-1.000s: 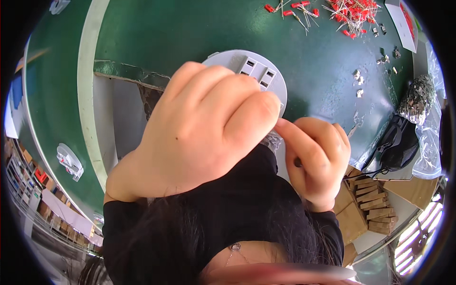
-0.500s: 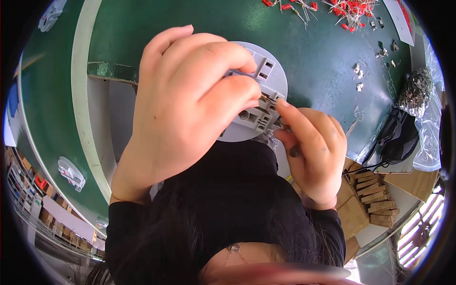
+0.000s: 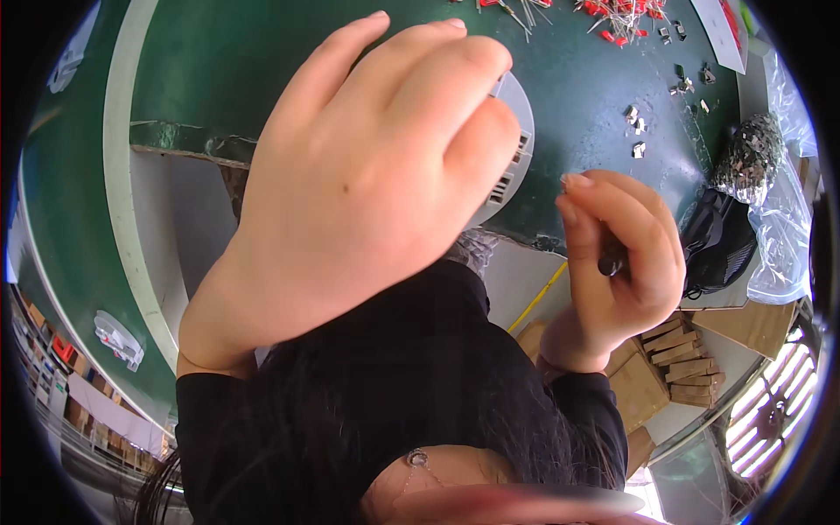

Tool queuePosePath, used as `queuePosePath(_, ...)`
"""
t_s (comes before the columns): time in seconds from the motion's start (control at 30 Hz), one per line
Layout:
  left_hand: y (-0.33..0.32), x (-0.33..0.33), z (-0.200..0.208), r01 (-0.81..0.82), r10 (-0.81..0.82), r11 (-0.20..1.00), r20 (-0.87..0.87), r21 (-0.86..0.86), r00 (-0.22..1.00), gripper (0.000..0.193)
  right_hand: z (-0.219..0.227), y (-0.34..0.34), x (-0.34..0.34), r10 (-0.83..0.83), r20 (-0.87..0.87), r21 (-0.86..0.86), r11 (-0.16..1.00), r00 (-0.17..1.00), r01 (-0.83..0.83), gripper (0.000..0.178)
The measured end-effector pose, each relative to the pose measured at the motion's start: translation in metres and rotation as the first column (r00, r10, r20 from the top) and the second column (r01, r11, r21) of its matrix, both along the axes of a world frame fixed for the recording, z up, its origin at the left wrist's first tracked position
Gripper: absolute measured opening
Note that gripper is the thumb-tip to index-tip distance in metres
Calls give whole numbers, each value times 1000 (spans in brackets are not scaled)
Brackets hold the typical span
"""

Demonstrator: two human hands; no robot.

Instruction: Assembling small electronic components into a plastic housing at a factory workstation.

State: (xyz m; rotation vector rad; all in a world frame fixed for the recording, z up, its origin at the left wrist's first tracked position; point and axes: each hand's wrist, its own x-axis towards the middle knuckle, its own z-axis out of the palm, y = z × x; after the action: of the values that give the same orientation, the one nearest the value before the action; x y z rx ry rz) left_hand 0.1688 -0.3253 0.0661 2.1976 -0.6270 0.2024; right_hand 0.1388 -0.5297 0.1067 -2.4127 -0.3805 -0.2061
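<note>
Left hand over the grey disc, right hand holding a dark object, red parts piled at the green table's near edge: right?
Not near: the head view shows the red parts piled far across the green table. Left hand over the grey disc, right hand holding a dark object: correct.

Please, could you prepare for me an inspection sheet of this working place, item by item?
Surface: green tabletop, worn along its near edge.
Work items: grey round base, mostly covered by the left hand; small dark object in the right hand.
Clutter: red parts with wire leads, small metal clips, clear plastic.
Hands: left over the base, its fingertip contact hidden; right curled, apart from the base.
Cables: nothing clearly seen.
Surroundings: cardboard boxes, lower right; pale rail, left.
</note>
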Motion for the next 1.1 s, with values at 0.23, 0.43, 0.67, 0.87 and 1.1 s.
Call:
queuePosePath(0.23,11,8,11,50,-49,999,-66,11,997,16,-3,2,12,51,-22,-14,999,998,-51,35)
queuePosePath(0.43,20,15,13,115,-113,993,-115,10,987,19,-5,5,14,61,-20,-42,997,998,-62,36)
queuePosePath(0.67,20,7,5,23,-48,990,-187,-136,981,23,0,5,17,57,-93,20,998,994,-55,31)
queuePosePath(0.87,15,5,14,-26,4,995,-225,-95,974,21,-6,-3,32,162,80,-167,975,984,-147,31)
queuePosePath(1.1,15,-2,15,-90,45,986,-293,-144,955,21,1,-7,33,209,80,-203,961,975,-189,35)
